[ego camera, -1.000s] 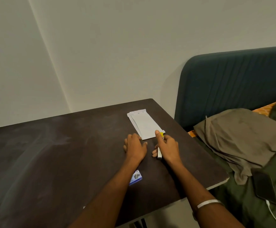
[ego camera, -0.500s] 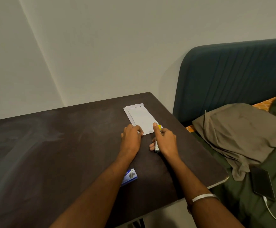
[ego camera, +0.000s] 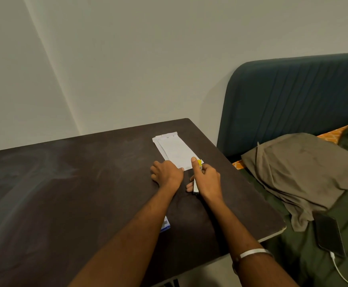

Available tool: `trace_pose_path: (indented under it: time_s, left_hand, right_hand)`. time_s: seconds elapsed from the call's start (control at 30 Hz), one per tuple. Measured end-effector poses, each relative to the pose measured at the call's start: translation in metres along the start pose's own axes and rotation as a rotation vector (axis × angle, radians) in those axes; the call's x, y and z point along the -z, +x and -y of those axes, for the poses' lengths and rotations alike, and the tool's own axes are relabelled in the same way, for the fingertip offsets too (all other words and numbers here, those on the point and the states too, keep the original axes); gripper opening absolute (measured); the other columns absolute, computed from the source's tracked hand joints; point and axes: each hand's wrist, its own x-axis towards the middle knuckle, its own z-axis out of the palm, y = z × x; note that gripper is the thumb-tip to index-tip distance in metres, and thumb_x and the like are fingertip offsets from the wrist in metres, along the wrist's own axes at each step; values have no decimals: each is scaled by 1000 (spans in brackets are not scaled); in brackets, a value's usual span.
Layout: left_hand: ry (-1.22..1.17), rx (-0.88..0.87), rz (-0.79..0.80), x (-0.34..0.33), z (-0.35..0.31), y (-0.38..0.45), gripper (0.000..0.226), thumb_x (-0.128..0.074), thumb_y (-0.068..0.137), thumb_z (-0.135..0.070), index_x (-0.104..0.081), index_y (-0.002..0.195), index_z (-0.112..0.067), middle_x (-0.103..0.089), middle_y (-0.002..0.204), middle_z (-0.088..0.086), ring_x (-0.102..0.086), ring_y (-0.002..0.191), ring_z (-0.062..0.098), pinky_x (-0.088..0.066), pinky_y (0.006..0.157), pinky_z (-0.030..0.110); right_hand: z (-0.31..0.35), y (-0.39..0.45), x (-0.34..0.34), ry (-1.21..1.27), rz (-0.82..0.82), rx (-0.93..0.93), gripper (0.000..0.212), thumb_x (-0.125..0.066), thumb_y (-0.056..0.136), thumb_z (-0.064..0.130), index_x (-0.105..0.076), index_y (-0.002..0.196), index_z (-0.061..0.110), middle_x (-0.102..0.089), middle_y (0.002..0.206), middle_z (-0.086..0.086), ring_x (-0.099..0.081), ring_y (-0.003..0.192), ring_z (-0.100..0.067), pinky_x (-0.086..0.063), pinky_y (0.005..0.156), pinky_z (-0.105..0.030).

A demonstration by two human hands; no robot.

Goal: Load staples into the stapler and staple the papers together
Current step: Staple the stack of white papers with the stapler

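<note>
- The white papers are lying flat in a slightly fanned stack on the dark worktop, near its far right corner.
- The slim stapler, yellow at its front, is sitting at the stack's near right corner, lengthwise toward me.
- A blue-and-white staple box is peeking out beside my forearm.

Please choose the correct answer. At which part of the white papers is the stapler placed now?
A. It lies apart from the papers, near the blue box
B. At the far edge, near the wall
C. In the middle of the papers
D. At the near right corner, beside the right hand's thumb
D: the right hand holds the stapler with its yellow tip at the near right corner of the papers.
</note>
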Motion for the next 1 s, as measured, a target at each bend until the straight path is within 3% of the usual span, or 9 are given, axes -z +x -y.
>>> trace_pose_path:
  time_s: [0.17, 0.23, 0.33, 0.37, 0.43, 0.5, 0.73, 0.9, 1.0]
  left_hand:
    - [-120, 42, 29, 9, 1, 5, 46, -67, 82, -33, -59, 117, -5, -52, 133, 15, -44, 126, 34, -41, 104, 44]
    - [-229, 27, 43, 15, 5, 7, 34, -64, 82, -22, -63, 110, -2, -62, 123, 17, -56, 116, 35, -50, 95, 41]
    - [-276, -26, 20, 23, 16, 4, 25, -58, 84, -11, -65, 104, 1, -66, 113, 19, -62, 105, 35, -54, 83, 37]
    - [-232, -47, 4, 25, 21, 2, 25, -58, 84, -12, -64, 105, 0, -64, 116, 19, -59, 108, 35, -53, 87, 39]
    - [-110, -76, -27, 25, 32, 1, 29, -60, 86, -18, -61, 111, -4, -53, 124, 16, -47, 118, 34, -46, 97, 41]
    - [-50, -110, -41, 23, 42, 3, 35, -63, 86, -25, -57, 116, -8, -44, 127, 13, -41, 121, 31, -41, 100, 40]
    - [93, -454, -37, 17, 60, 12, 42, -52, 91, -28, -50, 132, -24, -38, 147, 0, -33, 137, 20, -25, 112, 43]
    - [59, -586, 27, 15, 70, 20, 46, -48, 93, -23, -47, 139, -19, -38, 153, 2, -26, 145, 17, -13, 120, 40]
    - [54, -607, 49, 17, 72, 21, 46, -48, 94, -25, -47, 140, -16, -40, 151, 5, -32, 142, 18, -16, 120, 38]
  right_hand:
    - [3, -3, 1, 15, 15, -8, 56, -49, 90, 57, -59, 86, 2, -70, 61, -10, -70, 49, -18, -58, 55, -27]
    - [5, -5, 0, 19, 28, -28, 55, -50, 90, 58, -59, 87, 4, -69, 60, -8, -69, 47, -16, -53, 47, -19]
    - [6, -8, 0, -34, 24, -37, 51, -51, 89, 58, -60, 101, 9, -70, 68, -7, -70, 49, -14, -53, 46, -19]
    - [6, -9, -1, -69, 20, -12, 50, -53, 89, 57, -58, 110, 12, -71, 79, -7, -71, 56, -15, -55, 50, -20]
    - [6, -9, -1, -243, -4, 69, 54, -55, 89, 54, -54, 126, 14, -64, 113, -8, -70, 93, -23, -59, 79, -32]
    - [7, -10, -2, -467, -20, 149, 57, -58, 89, 50, -52, 131, 12, -57, 128, -9, -56, 116, -26, -48, 97, -37]
    - [12, -21, -16, -745, 79, 232, 55, -61, 88, 45, -50, 132, 14, -49, 127, -7, -49, 115, -20, -47, 97, -33]
    - [20, -14, -23, -954, 19, 224, 63, -57, 84, 60, -49, 129, 16, -45, 131, -7, -43, 120, -24, -37, 101, -39]
    - [30, -6, -30, -949, 32, 379, 57, -53, 90, 50, -45, 133, 14, -40, 140, -8, -38, 129, -24, -29, 110, -41]
